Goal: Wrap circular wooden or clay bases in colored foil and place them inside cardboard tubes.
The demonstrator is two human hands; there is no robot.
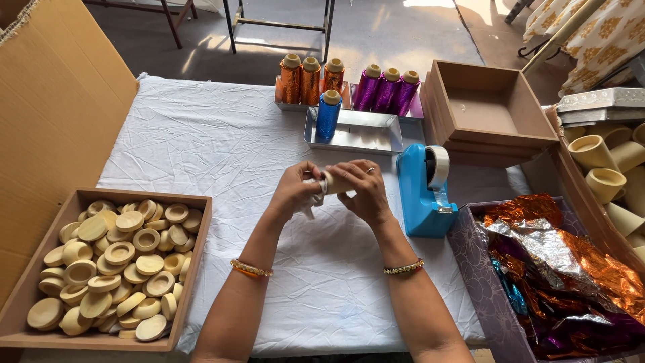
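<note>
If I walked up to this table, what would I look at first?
Probably the two hands, left hand and right hand, meeting at the table's middle around a small pale cup with white wrapping. Next, the shiny thread spools in orange, purple and blue standing at the far edge. Then the wooden tray heaped with round wooden lids on the left, and the crinkly foil sheets in a box on the right.

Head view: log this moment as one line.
left hand: holds white cloth | right hand: holds pale cup | beside: blue tape dispenser | surface: white-covered table
</note>
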